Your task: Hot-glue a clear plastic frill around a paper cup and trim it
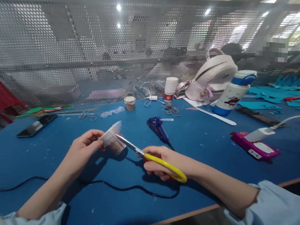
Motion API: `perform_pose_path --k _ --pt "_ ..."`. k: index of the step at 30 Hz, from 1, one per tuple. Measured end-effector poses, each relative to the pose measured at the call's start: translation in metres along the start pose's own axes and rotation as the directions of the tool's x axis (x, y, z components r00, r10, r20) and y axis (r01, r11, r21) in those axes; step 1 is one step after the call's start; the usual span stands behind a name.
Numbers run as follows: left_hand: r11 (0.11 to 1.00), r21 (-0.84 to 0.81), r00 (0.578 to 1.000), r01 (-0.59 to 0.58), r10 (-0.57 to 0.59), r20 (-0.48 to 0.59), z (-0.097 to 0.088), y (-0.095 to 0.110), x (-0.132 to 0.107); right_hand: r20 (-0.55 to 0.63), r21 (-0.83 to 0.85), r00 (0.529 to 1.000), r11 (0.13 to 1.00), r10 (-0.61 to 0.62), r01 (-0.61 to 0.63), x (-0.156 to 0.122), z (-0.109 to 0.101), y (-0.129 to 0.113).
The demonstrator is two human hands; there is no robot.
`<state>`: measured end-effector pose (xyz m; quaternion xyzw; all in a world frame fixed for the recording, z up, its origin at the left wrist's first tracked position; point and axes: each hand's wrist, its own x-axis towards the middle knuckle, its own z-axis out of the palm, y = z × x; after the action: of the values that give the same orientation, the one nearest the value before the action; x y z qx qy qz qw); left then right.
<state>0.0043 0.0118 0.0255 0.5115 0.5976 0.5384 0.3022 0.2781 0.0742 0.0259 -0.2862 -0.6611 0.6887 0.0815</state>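
Note:
My left hand (85,147) pinches the edge of a small cup-shaped piece (114,145) wrapped in coarse, whitish woven fabric with a frayed upper edge. In my right hand (165,161) is a pair of scissors (158,161) with yellow handles, gripped around the pivot and handles. The blades point left, and their tips reach the fabric's side; whether they touch it I cannot tell. Just beyond my right hand, a blue glue gun (157,129) lies on its side with a pale glue stick in its back.
A blue table (120,208) bears a small bucket (130,102), stacked paper cups (170,89), a bottle (233,93), a backpack (212,77), a magenta power strip (254,146) and a phone (37,126). A black cord (133,187) crosses the front. Behind stands a perforated metal screen (92,51).

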Motion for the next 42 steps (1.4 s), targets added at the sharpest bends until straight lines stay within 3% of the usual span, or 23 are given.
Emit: perform_pose_path --k 7,12,15,21,26,31,37,42 --pt "0.996 -0.077 0.999 0.045 -0.047 -0.022 0.000 0.002 -0.001 0.057 -0.222 0.987 0.962 -0.152 0.161 -0.002 -0.003 -0.003" --pt "0.998 0.047 0.996 0.036 -0.032 -0.080 0.000 0.008 -0.001 0.061 -0.267 0.996 0.960 -0.067 0.081 0.000 -0.003 -0.017" --pt "0.998 0.029 0.995 0.055 -0.053 -0.080 -0.001 0.009 -0.002 0.082 -0.271 0.996 0.960 -0.046 0.066 0.001 -0.001 -0.027" --pt "0.991 -0.114 0.993 0.066 -0.076 -0.087 -0.002 0.006 -0.002 0.094 -0.220 0.992 0.970 -0.083 0.101 0.006 0.004 -0.028" --pt "0.959 -0.273 0.988 0.077 -0.110 -0.108 -0.001 0.007 -0.004 0.026 -0.057 0.998 0.997 -0.056 0.057 0.009 0.007 -0.015" --pt "0.938 -0.340 0.984 0.071 -0.121 -0.128 0.003 0.011 -0.007 0.039 0.051 0.997 0.997 -0.066 0.063 0.011 0.008 -0.006" --pt "0.931 -0.360 0.988 0.061 -0.108 -0.113 0.007 0.014 -0.007 0.056 0.075 0.994 0.994 -0.090 0.085 0.012 0.009 -0.003" --pt "0.930 -0.367 0.990 0.020 -0.068 -0.119 0.009 0.012 -0.008 0.032 0.001 0.996 0.997 -0.078 0.078 0.008 0.014 -0.009"
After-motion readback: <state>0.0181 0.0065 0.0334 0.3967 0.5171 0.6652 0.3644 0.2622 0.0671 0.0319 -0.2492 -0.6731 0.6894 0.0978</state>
